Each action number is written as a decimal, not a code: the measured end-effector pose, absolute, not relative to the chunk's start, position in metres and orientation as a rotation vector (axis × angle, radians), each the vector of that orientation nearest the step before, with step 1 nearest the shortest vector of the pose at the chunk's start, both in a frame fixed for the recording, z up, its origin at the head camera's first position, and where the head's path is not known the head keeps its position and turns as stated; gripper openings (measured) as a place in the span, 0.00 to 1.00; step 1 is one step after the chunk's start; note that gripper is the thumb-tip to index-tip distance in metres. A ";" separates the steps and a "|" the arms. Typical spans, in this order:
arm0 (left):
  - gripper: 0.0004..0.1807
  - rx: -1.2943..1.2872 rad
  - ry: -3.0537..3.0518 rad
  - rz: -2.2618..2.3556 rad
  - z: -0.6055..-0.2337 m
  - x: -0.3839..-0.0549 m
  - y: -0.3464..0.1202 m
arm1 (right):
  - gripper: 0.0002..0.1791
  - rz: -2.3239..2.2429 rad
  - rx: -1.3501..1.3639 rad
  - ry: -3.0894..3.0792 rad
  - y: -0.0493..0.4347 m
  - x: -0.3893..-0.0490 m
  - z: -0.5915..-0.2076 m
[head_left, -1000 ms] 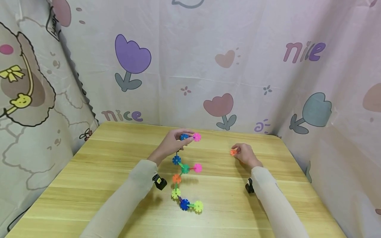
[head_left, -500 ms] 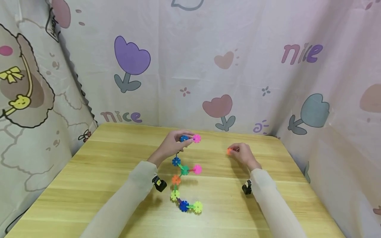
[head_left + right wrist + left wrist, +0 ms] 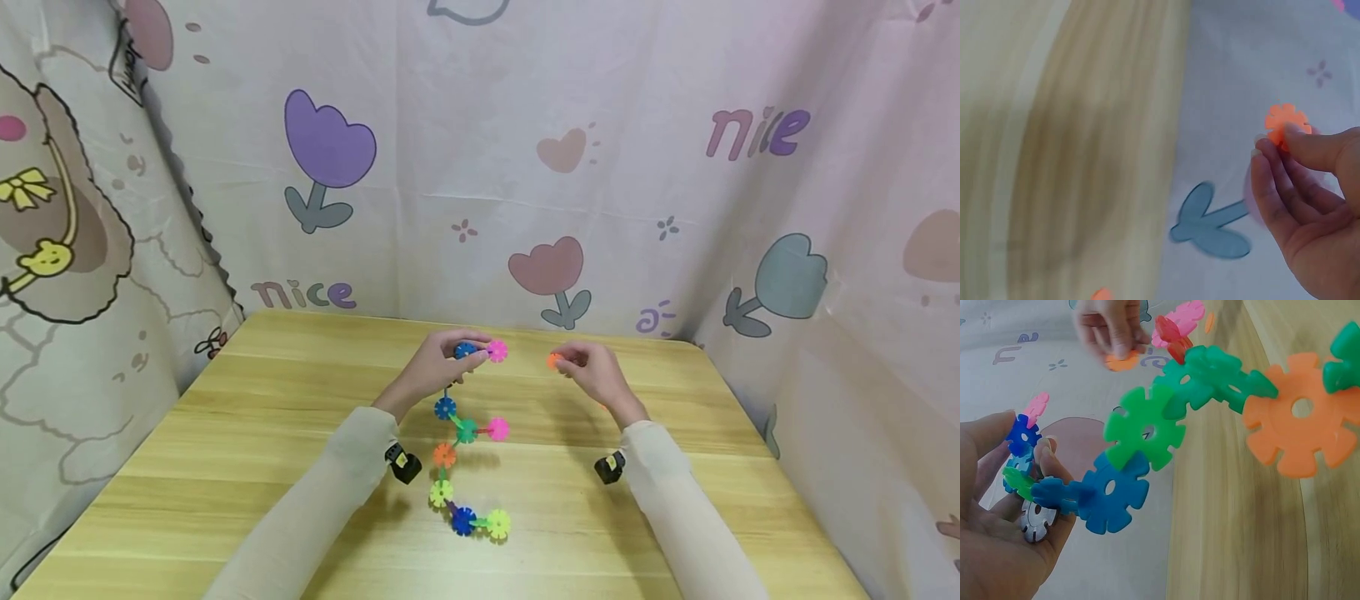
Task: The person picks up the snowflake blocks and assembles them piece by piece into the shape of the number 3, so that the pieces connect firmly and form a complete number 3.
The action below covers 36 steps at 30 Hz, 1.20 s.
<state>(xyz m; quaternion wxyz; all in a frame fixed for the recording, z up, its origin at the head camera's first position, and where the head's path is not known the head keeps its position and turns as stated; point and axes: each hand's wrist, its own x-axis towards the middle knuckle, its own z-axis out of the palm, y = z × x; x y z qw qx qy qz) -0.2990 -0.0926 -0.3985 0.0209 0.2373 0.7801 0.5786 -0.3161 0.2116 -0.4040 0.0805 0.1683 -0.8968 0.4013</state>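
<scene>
My left hand (image 3: 429, 367) grips the upper end of a chain of interlocking snowflake discs (image 3: 445, 455). In the left wrist view, blue discs (image 3: 1021, 436), a green one and a greyish one (image 3: 1036, 520) sit between thumb and fingers. A pink disc (image 3: 497, 351) sticks out past the thumb, to the right. Below the hand the chain runs toward the front through blue, green, orange and yellow discs, with a second pink disc (image 3: 498, 429) on a side branch. Right of the chain, my right hand (image 3: 597, 372) pinches a single orange snowflake disc (image 3: 1285, 122) between thumb and fingertips, apart from the chain.
Another orange piece (image 3: 1102, 294) lies on the wooden table (image 3: 300, 467), partly hidden by the right wrist in the head view. A patterned curtain (image 3: 450, 167) hangs behind the table's far edge and along both sides.
My right hand has lifted and moved left with the orange disc, closer to the pink disc at the chain's upper end. The left hand and chain stay nearly still.
</scene>
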 end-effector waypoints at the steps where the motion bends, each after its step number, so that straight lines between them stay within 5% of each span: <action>1: 0.16 0.735 2.422 1.791 -0.398 -0.299 -0.092 | 0.09 1.196 0.506 -2.669 0.208 -0.314 -0.401; 16: 0.16 0.715 2.390 1.808 -0.398 -0.298 -0.089 | 0.06 1.007 0.885 -2.268 0.164 -0.294 -0.381; 36: 0.15 0.749 2.429 1.760 -0.400 -0.296 -0.084 | 0.05 0.982 0.881 -2.198 0.152 -0.289 -0.387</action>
